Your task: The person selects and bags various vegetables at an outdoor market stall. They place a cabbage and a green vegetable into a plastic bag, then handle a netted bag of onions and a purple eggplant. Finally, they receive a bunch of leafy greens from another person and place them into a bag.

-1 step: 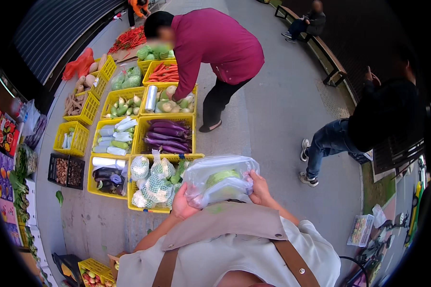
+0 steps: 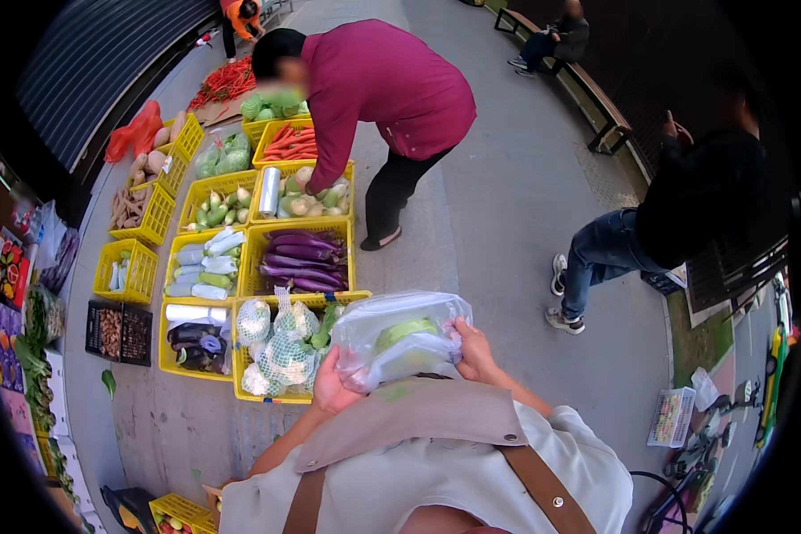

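Note:
A clear plastic bag (image 2: 374,322) is stretched between my two hands, close in front of my chest. Through its film shows a pale green vegetable (image 2: 407,333), whose kind I cannot make out. My left hand (image 2: 333,384) grips the bag's lower left side, the fingers partly hidden by the plastic. On the other side, my right hand (image 2: 473,351) pinches its right edge with thumb and fingers. Just left of the bag stands a yellow crate (image 2: 280,398) with cauliflowers (image 2: 287,358) in green-and-white netting.
Beyond it stand yellow crates of purple eggplants (image 2: 301,258), wrapped pale vegetables (image 2: 209,264), radishes (image 2: 221,208) and carrots (image 2: 290,142). A person in a magenta jacket (image 2: 387,84) bends over a crate, one hand in it. Someone in jeans (image 2: 605,258) stands at right; a bench (image 2: 587,89) lies beyond.
The whole scene has shifted slightly left in the picture. Both my hands keep their hold on the bag.

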Motion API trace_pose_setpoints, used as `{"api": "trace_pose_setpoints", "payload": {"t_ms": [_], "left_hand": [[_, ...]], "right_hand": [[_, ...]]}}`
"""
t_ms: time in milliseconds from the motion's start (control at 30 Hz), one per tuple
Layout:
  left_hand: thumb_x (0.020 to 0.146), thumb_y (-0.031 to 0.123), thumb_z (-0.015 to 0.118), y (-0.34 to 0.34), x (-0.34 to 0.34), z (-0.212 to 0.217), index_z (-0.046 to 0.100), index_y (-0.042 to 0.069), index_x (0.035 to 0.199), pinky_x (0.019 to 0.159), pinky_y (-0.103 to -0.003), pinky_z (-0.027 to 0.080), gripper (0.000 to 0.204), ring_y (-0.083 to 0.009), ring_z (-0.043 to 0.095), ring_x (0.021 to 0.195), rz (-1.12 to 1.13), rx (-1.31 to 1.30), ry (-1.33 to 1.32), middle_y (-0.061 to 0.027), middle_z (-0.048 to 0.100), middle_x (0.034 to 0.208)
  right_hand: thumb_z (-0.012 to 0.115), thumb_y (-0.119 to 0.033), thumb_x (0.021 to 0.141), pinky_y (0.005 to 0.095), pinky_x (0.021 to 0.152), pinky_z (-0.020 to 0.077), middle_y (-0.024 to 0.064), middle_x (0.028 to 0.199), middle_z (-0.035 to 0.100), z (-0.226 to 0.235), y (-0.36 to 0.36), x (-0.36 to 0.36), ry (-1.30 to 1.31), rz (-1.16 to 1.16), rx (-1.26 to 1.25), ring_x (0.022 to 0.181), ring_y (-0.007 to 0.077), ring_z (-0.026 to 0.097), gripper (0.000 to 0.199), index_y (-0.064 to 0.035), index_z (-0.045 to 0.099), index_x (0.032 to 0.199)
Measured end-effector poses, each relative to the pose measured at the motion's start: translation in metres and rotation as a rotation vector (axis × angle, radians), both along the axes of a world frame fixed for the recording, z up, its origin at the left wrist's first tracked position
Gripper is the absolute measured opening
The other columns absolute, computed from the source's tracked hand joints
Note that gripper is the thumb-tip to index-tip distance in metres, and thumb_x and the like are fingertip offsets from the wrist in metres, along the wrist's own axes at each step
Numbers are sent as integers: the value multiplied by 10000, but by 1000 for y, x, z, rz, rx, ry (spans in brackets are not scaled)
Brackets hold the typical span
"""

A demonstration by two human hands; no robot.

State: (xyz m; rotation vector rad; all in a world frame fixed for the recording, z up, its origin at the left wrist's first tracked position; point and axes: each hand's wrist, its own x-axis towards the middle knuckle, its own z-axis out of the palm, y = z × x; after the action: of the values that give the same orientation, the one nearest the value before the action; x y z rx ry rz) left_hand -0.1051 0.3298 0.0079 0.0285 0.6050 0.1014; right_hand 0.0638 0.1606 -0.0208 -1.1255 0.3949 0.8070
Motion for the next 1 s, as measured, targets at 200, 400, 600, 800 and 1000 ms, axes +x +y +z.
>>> {"api": "trace_pose_setpoints", "payload": {"t_ms": [200, 400, 600, 800, 1000], "left_hand": [[839, 367, 357, 13, -11, -31, 512, 123, 908, 796, -427, 384, 297, -249, 477, 947, -106, -101, -345, -60, 533, 985], [839, 369, 355, 16, -9, -29, 531, 141, 806, 645, -360, 418, 290, -208, 503, 809, -129, -17, -195, -19, 552, 893], [841, 363, 355, 16, -8, -31, 525, 135, 800, 582, -333, 405, 287, -194, 497, 749, -96, 51, -87, -23, 551, 890], [842, 358, 354, 6, -5, -10, 515, 110, 859, 702, -374, 410, 297, -238, 496, 862, -49, 93, -56, -56, 541, 926], [831, 355, 386, 8, -9, -14, 503, 94, 858, 695, -358, 412, 287, -225, 497, 869, -34, -7, -18, -52, 542, 908]], "right_hand": [[430, -213, 846, 285, 630, 434, 62, 811, 543, -3, 10, 0, 9, 65, -4, 705, 146, 516, 228, -7, 519, 885], [428, -242, 842, 294, 648, 425, 54, 834, 539, -10, 3, 0, -37, 79, -23, 738, 148, 508, 240, -26, 519, 892], [429, -229, 838, 297, 655, 427, 56, 834, 542, -9, 7, -4, -34, 58, 4, 743, 149, 512, 230, -24, 518, 890], [431, -225, 842, 283, 640, 429, 63, 801, 537, -11, 8, -4, -35, 76, 59, 718, 146, 513, 232, -11, 519, 867], [423, -239, 846, 289, 636, 418, 56, 772, 529, -3, 11, -8, -18, 98, -12, 704, 152, 498, 236, -31, 530, 815]]}}
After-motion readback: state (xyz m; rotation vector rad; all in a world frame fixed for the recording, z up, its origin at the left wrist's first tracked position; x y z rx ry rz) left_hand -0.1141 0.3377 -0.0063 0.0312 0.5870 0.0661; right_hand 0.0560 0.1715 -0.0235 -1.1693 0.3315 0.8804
